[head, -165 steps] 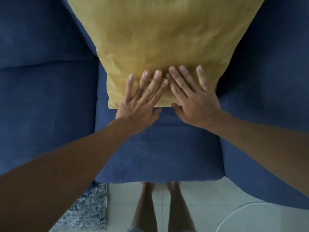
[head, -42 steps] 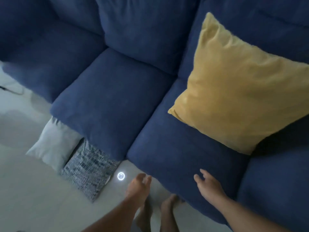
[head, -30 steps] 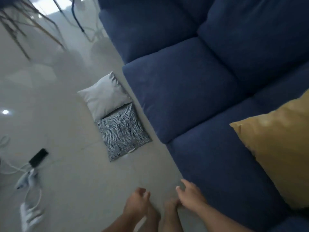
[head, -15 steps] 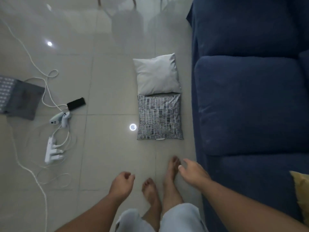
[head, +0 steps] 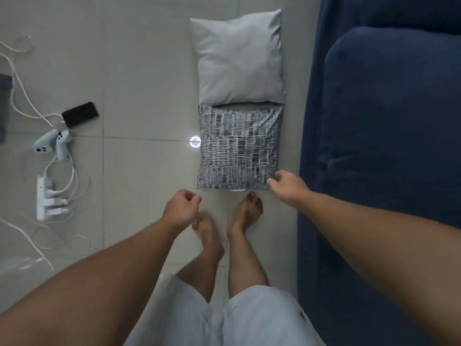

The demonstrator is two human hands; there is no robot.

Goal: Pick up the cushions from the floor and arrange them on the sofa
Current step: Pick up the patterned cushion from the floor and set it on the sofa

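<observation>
Reaching phase: right hand [head: 287, 187], fingers loosely curled and holding nothing, is nearing the patterned cushion [head: 238, 148] at frame centre, left hand [head: 181, 208] half-closed, empty; next likely needs a corner grip

No legible text, label, brand, number or sign found anywhere. Small white tag [head: 237, 189] at the lower edge of the patterned cushion [head: 238, 148], centre of the frame: too small to read. Dark phone [head: 79, 114] at left: blank screen.
</observation>
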